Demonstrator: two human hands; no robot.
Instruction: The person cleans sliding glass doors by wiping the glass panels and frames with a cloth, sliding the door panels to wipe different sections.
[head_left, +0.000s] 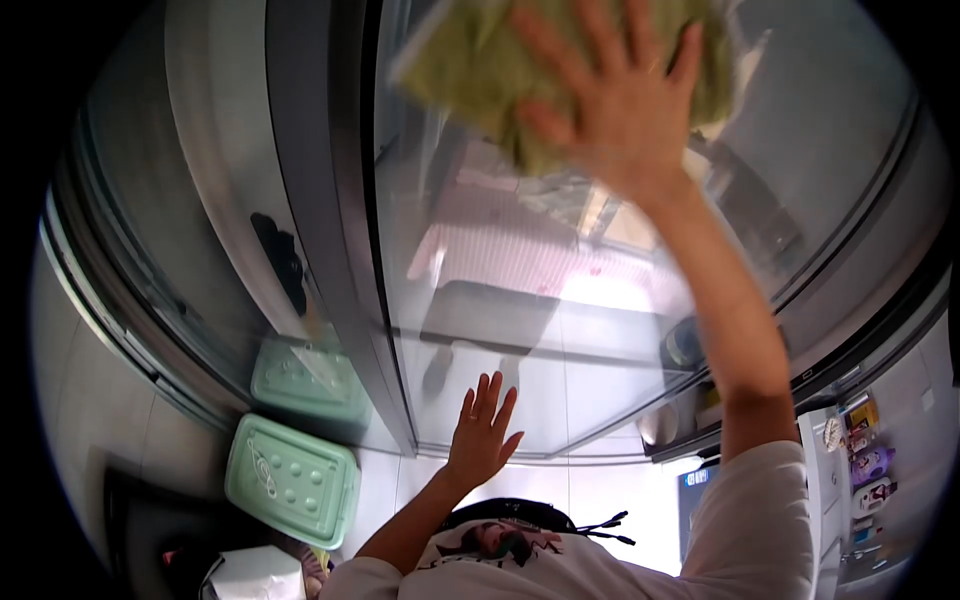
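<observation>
Currently two hands: right hand [625, 115] spread wide, palm flat on one green cloth [465, 75] against one glass panel [510, 320], high up; left hand [482, 435] lower, open, holding nothing, glass contact unclear. One green lidded box [290, 480], lower left.

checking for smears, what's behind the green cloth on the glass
Behind the green cloth is the glass pane, which shows below it. The patch covered by the cloth and right hand is hidden, so smears there can't be seen.
</observation>
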